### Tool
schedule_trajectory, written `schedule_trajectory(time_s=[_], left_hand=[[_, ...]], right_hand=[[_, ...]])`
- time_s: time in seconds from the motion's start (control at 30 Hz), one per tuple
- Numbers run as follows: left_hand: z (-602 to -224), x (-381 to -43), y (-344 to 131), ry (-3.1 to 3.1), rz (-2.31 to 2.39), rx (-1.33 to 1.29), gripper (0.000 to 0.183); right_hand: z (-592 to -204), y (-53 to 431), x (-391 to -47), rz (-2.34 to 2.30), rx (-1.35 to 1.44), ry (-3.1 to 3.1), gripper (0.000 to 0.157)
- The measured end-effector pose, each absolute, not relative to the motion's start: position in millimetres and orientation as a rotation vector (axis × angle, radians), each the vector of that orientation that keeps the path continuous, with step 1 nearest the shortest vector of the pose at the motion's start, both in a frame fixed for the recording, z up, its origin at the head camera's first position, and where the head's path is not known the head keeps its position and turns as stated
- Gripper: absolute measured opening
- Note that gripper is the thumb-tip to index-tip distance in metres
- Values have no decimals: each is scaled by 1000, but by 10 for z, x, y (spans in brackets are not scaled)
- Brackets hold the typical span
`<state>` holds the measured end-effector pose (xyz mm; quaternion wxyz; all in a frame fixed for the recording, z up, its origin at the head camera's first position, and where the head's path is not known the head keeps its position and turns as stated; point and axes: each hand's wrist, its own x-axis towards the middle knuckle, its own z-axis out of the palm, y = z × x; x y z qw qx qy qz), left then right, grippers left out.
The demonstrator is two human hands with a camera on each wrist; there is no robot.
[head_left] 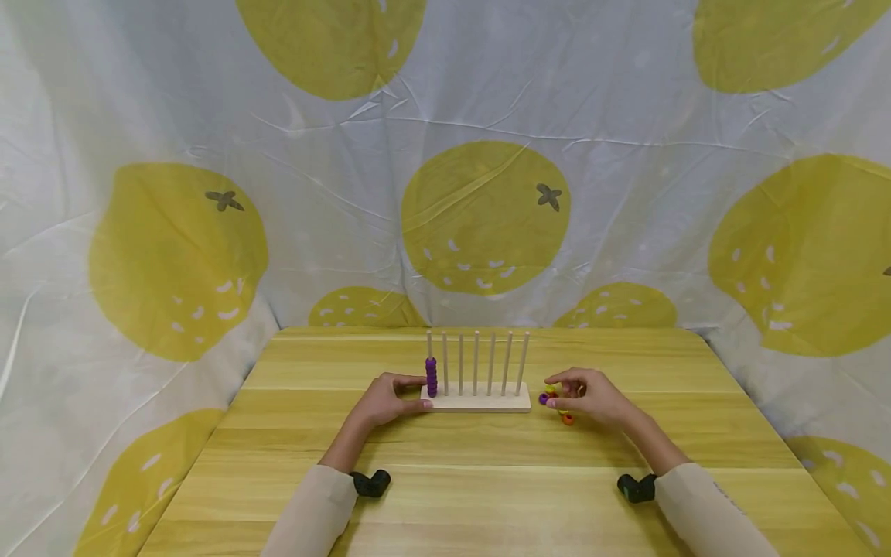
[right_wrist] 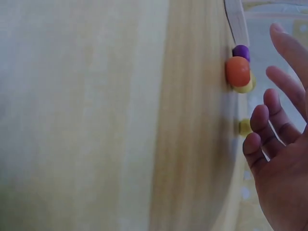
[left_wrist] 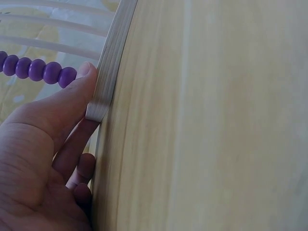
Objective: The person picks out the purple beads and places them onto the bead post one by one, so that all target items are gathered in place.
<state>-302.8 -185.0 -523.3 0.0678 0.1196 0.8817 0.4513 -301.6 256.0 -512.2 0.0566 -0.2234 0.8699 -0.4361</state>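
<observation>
A wooden peg stand (head_left: 480, 403) with several upright pegs sits on the table, and its leftmost peg carries a stack of purple beads (head_left: 431, 377). My left hand (head_left: 385, 399) grips the left end of the stand's base; in the left wrist view the thumb lies along it beside the lowest purple bead (left_wrist: 67, 77). Off the stand's right end, my right hand (head_left: 588, 394) hovers over a small group of loose beads, its fingers loosely bent and holding nothing. Among those beads are a purple bead (head_left: 544, 399), an orange bead (right_wrist: 237, 71) and a yellow bead (right_wrist: 245, 127).
The wood-grain table (head_left: 480, 495) reaches back to a pale cloth (head_left: 626, 193) printed with yellow fruit. A dark device (head_left: 372, 483) is worn at the left wrist, and another dark device (head_left: 636, 488) at the right.
</observation>
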Motion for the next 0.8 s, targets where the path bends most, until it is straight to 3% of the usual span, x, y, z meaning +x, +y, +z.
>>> schedule_trajectory(time_s=[0.8], left_hand=[[-5244,-3038,-1843,2667,1344,369,54]], right_hand=[[-5340,2468,-3082,-1202,-689,2752,30]])
